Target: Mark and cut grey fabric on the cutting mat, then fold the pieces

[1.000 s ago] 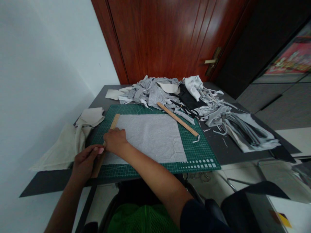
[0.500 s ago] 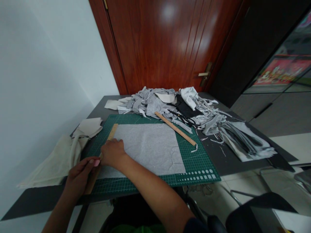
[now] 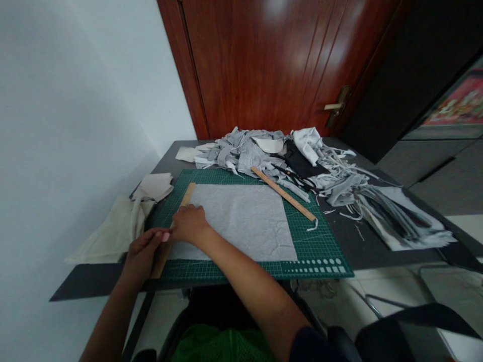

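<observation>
From where I stood, the wearer's left hand (image 3: 141, 254) and right hand (image 3: 189, 222) were bare. Toward five o'clock, a dark navy sleeve (image 3: 310, 345) circled the right arm (image 3: 251, 281); at six, a green mesh-textured garment (image 3: 207, 346) showed a vertical seam down its front.

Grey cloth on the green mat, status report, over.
Right hand on left ruler; left hand beside right hand, grip unclear. Cloth spread out, wrinkled near right edge. Second ruler at its far right corner, away from both hands.

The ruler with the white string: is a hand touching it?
No, that ruler lies untouched, while the left hand and right hand are both at the other ruler.
</observation>
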A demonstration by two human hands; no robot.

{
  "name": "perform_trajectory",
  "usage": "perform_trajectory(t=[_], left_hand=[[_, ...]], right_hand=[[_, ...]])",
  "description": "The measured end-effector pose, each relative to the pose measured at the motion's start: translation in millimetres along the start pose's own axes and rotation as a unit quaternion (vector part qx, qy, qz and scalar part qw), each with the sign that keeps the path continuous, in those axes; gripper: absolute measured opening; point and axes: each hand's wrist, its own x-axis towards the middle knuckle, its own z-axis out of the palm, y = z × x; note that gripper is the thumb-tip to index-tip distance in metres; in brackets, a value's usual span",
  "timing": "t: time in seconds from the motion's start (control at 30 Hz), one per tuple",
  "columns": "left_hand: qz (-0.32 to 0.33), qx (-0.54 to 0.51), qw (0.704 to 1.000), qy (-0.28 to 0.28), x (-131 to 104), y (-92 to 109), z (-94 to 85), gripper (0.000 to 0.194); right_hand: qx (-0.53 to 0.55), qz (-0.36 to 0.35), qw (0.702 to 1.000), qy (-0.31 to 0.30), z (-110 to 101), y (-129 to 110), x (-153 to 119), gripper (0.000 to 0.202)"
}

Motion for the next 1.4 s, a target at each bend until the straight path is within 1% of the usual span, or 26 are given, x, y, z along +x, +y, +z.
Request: perform_trajectory(t=[0.1,0.17,0.27,0.37,0.47,0.57,0.67,0.77,0.97,1.03,1.23,1.4], left_hand=[[0.001,-0.031,0.999,0.009,-0.2,-1.8,0.9,0.033],[-0.004,-0.06,0.998,0.014,0.8,-5.7,2.2,0.033],[-0.003,-0.094,0.995,0.028,1.7,-13.3,3.7,0.033],[0.0,-0.1,0.995,0.019,0.0,-18.9,4.0,0.03],[0.014,-0.104,0.995,0.002,-2.3,-21.4,4.3,0.03],[0.008,-0.109,0.994,0.004,-3.1,-23.1,5.2,0.03],[0.011,-0.135,0.991,0.008,-3.0,-25.2,6.4,0.027],[0.012,-0.155,0.988,0.004,-3.9,-25.9,7.0,0.025],[0.031,-0.145,0.989,0.001,-7.1,-22.6,7.3,0.027],[0.03,-0.15,0.988,0.005,-6.5,-22.9,7.4,0.027],[0.012,-0.209,0.977,0.033,-3.8,-25.2,7.9,0.027],[0.02,-0.2,0.979,0.021,-5.1,-23.4,8.2,0.026]], right_hand=[[-0.007,-0.004,1.0,0.022,2.6,0.2,-2.5,0.031],[-0.013,-0.002,1.0,0.027,3.5,-0.5,-4.1,0.029],[-0.023,0.0,1.0,0.003,1.3,-1.0,-6.4,0.027],[-0.02,-0.004,0.999,-0.024,-3.0,1.8,-7.6,0.026],[-0.008,-0.013,0.999,-0.037,-5.2,6.9,-7.0,0.027],[0.002,-0.023,0.999,-0.048,-5.6,11.1,-7.2,0.029],[0.007,-0.032,0.998,-0.06,-5.0,13.8,-9.1,0.03],[0.009,-0.036,0.997,-0.07,-3.5,15.1,-10.5,0.033],[0.017,-0.04,0.995,-0.086,-3.8,16.7,-10.1,0.034],[0.022,-0.044,0.995,-0.091,-5.0,17.4,-10.2,0.033],[0.034,-0.041,0.994,-0.097,-4.3,17.2,-11.4,0.033],[0.044,-0.046,0.994,-0.093,-1.5,16.4,-12.6,0.034]])
